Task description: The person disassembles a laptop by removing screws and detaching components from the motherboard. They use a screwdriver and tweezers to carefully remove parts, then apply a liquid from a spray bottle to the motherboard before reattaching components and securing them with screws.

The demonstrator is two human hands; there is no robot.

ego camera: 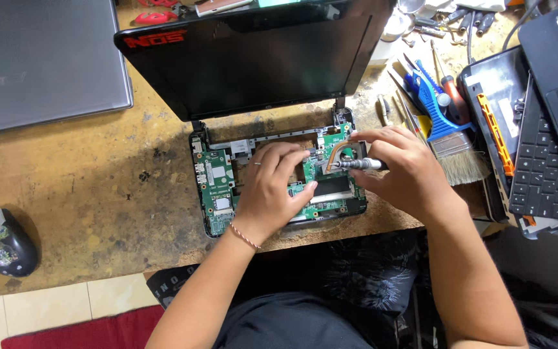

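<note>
The left hand (271,189) presses flat on the opened netbook's green motherboard (217,187) to steady it on the workbench (85,181), while the right hand (400,169) grips a screwdriver (356,164), tip by the copper heatpipe (334,154).

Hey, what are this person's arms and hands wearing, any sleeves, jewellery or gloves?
Both arms are bare to the elbow, no sleeves in view, and neither hand is gloved. The left hand has a thin ring on one finger and a slim red-and-white braided bracelet at the wrist. The right hand wears nothing visible.
</note>
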